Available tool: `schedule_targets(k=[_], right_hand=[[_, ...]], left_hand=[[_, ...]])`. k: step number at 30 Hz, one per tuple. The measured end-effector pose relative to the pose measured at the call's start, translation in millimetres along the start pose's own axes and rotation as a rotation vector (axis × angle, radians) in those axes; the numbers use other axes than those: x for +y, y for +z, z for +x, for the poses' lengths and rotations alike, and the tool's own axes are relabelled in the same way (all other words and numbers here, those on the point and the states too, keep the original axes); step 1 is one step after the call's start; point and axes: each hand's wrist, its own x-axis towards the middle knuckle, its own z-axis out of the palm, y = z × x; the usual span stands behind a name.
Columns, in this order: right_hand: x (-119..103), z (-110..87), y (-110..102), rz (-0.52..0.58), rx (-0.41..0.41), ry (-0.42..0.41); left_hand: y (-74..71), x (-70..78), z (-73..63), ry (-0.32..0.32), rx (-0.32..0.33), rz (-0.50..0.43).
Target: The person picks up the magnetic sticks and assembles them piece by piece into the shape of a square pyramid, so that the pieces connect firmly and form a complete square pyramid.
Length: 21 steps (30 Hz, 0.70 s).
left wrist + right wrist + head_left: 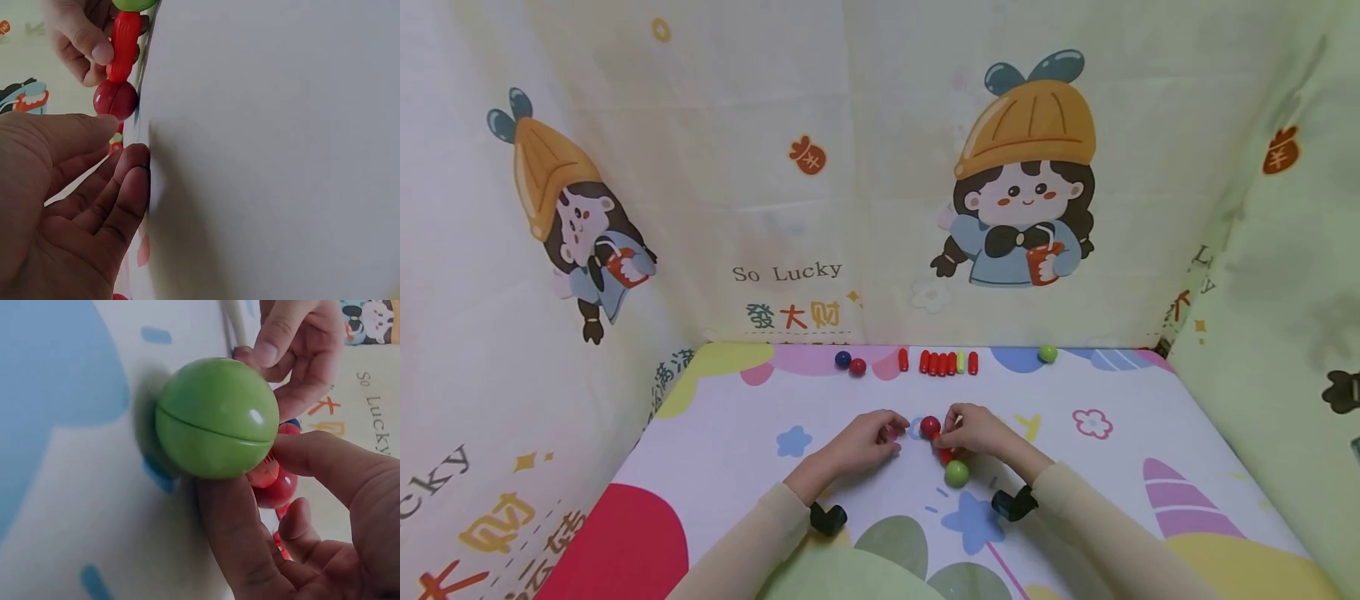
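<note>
My right hand (979, 430) pinches a ridged red plastic rod (127, 47) low over the table. At one end of the rod sits a dark red ball (930, 427), and at its near end a larger-looking green ball (217, 419) with a seam round it, so the three stand in a line. My left hand (863, 442) is to the left of the red ball with relaxed fingers and holds nothing. In the left wrist view its thumb tip overlaps the ball's lower edge, while its other fingers rest at the table surface.
Along the back edge lie several red rods (933, 363) and one yellow-green rod (961, 362). A dark blue ball (843, 359) and another red ball (857, 367) stand to their left, a second green ball (1047, 354) to their right. Printed cloth walls (880, 208) enclose the patterned table (737, 433).
</note>
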Motion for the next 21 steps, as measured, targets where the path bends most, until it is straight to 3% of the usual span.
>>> schedule_targets(k=[11,16,21], right_hand=[[12.7,-10.0,3.2,0.11,0.073,0.079],[12.2,-12.7,4.3,0.128,0.077,0.082],[14.7,-13.9,4.8,0.137,0.086,0.09]], left_hand=[[-9.8,2.5,12.1,-0.036,-0.052,0.011],[-18.3,5.1,30.6,-0.081,-0.044,0.041],[-27.1,10.7,57.0,-0.16,0.038,0.076]])
